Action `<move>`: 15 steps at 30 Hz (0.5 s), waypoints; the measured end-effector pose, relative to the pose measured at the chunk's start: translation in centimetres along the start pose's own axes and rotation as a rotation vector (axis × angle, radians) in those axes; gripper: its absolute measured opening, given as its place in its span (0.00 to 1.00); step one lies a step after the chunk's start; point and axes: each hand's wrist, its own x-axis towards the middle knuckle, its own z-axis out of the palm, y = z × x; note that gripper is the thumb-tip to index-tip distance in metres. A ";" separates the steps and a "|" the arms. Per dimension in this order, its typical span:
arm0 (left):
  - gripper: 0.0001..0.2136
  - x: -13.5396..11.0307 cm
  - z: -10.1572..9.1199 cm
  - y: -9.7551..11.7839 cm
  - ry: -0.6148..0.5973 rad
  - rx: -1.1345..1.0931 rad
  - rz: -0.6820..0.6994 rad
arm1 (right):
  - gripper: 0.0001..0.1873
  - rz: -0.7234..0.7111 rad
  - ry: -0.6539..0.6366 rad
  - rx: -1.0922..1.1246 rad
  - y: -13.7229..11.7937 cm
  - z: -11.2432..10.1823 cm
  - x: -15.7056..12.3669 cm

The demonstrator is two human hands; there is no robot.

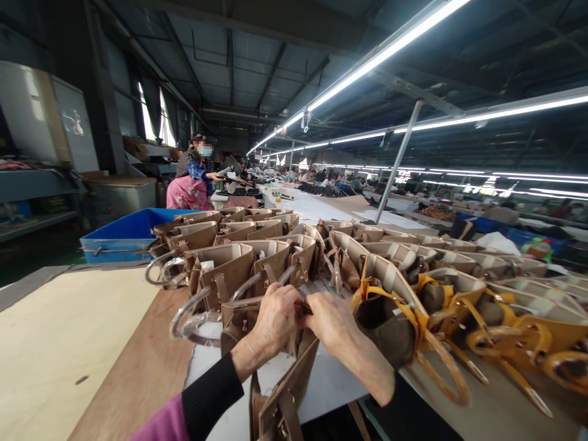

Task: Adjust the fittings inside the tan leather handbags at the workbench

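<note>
A brown handbag (285,398) stands tilted on the table just in front of me, with part of its body hidden under my arms. My left hand (275,315) is closed, its fingertips pinching at the bag's upper part. Close beside it, my right hand (333,321) is also closed, thumb and fingers at the same spot. The exact piece between the fingertips is hidden. Left of my hands, a brown side panel with a small metal clasp (244,325) shows, and clear-wrapped handles (195,321) lie there.
Rows of open brown handbags (229,269) cover the table beyond. On the right are bags with yellow trim (459,300). A blue bin (122,236) stands behind at left, near a bare board (68,343). Farther back stands a co-worker (190,180); a slanted metal pole (397,162) rises at right.
</note>
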 end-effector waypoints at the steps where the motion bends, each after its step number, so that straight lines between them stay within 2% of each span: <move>1: 0.10 0.0 0.0 -0.1 0.007 0.004 0.003 | 0.06 -0.001 -0.001 -0.001 0.0 0.0 0.1; 9: 0.08 0.2 0.2 -0.5 0.017 -0.007 0.017 | 0.10 0.004 -0.003 0.091 0.6 0.0 -0.2; 15: 0.09 0.2 0.6 -1.1 0.045 -0.042 0.040 | 0.11 -0.044 -0.012 0.182 0.7 0.0 -0.2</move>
